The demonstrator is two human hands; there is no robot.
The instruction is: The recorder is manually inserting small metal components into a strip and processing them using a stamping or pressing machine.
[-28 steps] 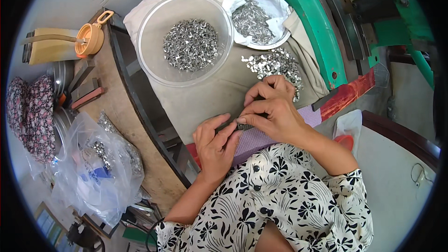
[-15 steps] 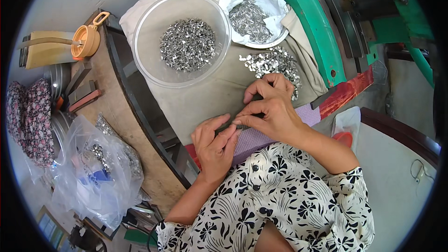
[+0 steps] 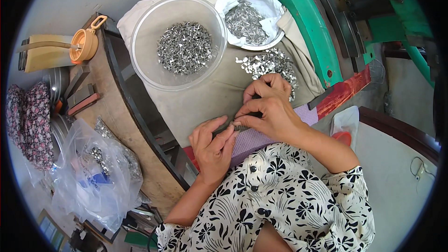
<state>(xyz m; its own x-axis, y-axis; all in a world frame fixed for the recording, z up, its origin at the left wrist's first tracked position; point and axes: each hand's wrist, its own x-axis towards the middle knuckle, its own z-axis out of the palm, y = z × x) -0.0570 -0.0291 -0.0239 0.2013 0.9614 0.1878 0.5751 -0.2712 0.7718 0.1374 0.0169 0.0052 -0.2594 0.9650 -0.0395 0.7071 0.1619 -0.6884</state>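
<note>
Plastic comes first on the left: one clear bag (image 3: pixel 95 172) lies on the wooden bench (image 3: pixel 121 126), with small shiny bits and something blue inside. Behind it, at the bench's far corner, one yellow bottle (image 3: pixel 51 53) lies on its side with an orange cap. Next comes a tan cloth (image 3: pixel 205 98). On it sits one big clear bowl (image 3: pixel 140 42), near the cloth's far left corner, with a heap of little silver metal pieces (image 3: pixel 184 47) in it. Just to its right sits one smaller metal bowl (image 3: pixel 268 42), lined with white cloth, full of thin silver pieces (image 3: pixel 243 21). One loose pile of flat silver bits (image 3: pixel 266 63) lies bare on the cloth, in front of that bowl. At the cloth's near edge, the left hand (image 3: pixel 212 147) and the right hand (image 3: pixel 268 107) meet. Both pinch one thin dark strip (image 3: pixel 239 125) between thumb and fingertips, fingers tight together. The strip sits over a purple mat (image 3: pixel 254 137). A green machine (image 3: pixel 326 28) stands on the right.
</note>
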